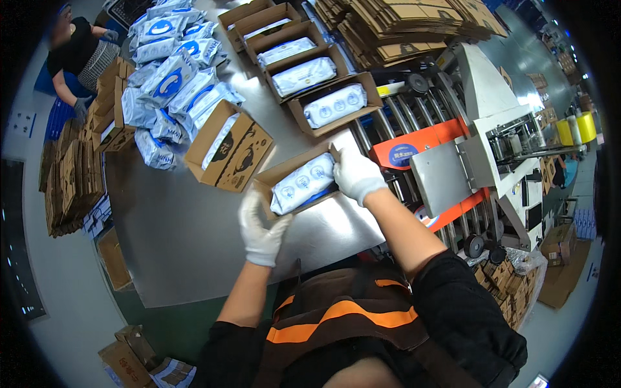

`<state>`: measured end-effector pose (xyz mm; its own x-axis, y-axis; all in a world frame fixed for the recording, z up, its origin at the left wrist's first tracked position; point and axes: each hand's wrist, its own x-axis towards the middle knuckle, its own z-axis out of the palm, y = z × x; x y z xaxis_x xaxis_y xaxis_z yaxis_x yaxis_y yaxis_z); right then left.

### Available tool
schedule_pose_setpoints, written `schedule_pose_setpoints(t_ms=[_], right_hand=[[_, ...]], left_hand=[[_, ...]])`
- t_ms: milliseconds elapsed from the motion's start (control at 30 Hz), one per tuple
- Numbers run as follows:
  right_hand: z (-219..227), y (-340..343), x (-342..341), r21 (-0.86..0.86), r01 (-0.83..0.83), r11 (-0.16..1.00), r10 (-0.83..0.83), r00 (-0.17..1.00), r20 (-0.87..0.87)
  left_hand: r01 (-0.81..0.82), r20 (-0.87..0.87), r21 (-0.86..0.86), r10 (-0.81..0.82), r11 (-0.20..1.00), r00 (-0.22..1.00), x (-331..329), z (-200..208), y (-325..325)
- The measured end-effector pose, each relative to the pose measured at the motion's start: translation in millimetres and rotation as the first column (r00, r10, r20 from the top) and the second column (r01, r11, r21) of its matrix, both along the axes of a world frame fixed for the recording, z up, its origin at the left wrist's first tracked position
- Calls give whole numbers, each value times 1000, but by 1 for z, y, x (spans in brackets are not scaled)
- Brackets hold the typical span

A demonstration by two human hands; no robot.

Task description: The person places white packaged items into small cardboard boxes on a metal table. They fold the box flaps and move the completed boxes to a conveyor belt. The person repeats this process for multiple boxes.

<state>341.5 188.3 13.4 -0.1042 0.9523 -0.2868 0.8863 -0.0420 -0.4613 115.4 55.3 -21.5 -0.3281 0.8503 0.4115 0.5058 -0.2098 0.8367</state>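
Observation:
An open cardboard box (288, 165) sits on the metal table between my gloved hands. In it lies a white and blue soft packet (299, 187), which looks like wipes. My left hand (261, 227) grips the box's left end, its thumb on the near side. At the right end, my right hand (358, 174) is closed over the box's edge, with its fingertips beside the packet. Another open box (244, 155) with a packet inside stands tilted just beyond my left hand. Behind the held box, a filled box (374, 90) heads a row of several similar open boxes.
Loose packets (171, 81) are piled at the far left of the metal table (174, 239). A roller machine (420, 145) with red rails stands at right. Flattened cartons (401, 29) are stacked at the back. A co-worker (81, 52) stands at far left by more cartons (77, 171).

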Motion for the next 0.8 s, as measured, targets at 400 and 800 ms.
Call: schedule_pose_setpoints(t_ms=[400,800], right_hand=[[23,13,-63,229,-653,722,649,754,104],[-37,-114,104,354,-439,826,434,895,98]], left_hand=[[12,166,-521,88,853,982,-21,-44,47],[508,331,-682,-398,525,856,100,-90,2]])
